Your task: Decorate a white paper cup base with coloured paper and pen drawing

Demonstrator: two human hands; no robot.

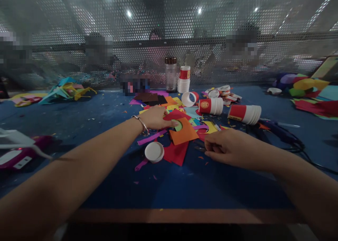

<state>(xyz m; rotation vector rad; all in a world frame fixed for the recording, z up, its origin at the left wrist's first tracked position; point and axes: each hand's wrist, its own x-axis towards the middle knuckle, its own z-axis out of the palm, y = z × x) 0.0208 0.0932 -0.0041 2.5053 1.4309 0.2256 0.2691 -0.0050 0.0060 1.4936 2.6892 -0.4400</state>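
I saw a plain orange cut-paper sheet (pixel 185 136), a solid purple paper strip (pixel 152 137), a dark blue flat tabletop (pixel 185 191), and tapered paper cups (pixel 211 106) banded red and white, with a round gold emblem (pixel 204 106).

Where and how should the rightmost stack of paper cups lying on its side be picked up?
Grip the rightmost paper cup stack around its red printed body, probably with the right hand coming from above, fingers and thumb across its width. It lies on its side, tapering left, with layered rims at the right; squeezing only those rims might let the nested cups slide apart.
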